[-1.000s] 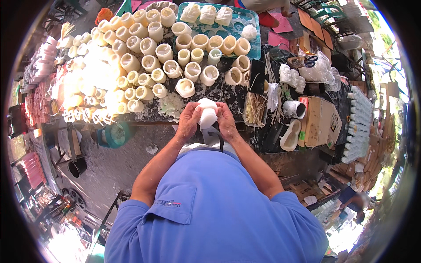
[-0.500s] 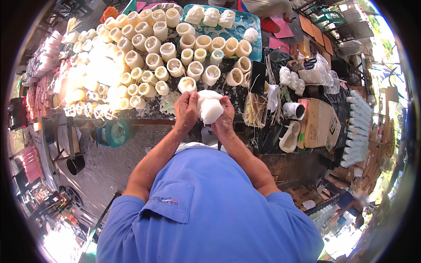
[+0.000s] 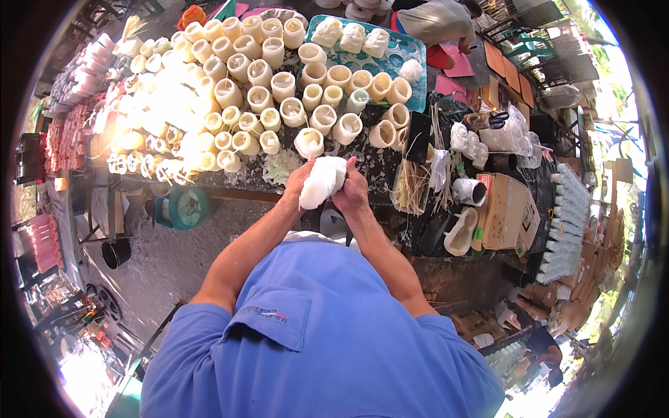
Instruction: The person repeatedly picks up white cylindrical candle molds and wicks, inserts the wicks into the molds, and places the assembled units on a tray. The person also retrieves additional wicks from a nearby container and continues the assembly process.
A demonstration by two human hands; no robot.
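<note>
Between my two hands, just off the table's front edge, is a white, lumpy piece of what looks like soft wax (image 3: 323, 182). My left hand (image 3: 298, 180) is closed on its left side, fingers partly hidden behind it. On the other side my right hand (image 3: 353, 187) grips it with the thumb raised along the edge. Right beyond the lump stands a cream, hollow wax cylinder (image 3: 309, 142). Several more such cylinders (image 3: 293, 111), some with wicks, fill the table behind it. Three white lumps (image 3: 353, 37) lie on a turquoise tray (image 3: 420, 90) farther back.
To the right are a bundle of thin sticks (image 3: 411, 184), a cardboard box (image 3: 507, 212), a white mould-like piece (image 3: 460, 233) and scissors (image 3: 499, 120). A turquoise tub (image 3: 188, 207) stands below the table at left. Another person (image 3: 439, 26) bends beyond the tray.
The wax lump has been turned and pressed together, from a spread, folded shape to a longer, slanting one. My hands have shifted around it, and the whole view has moved slightly.
</note>
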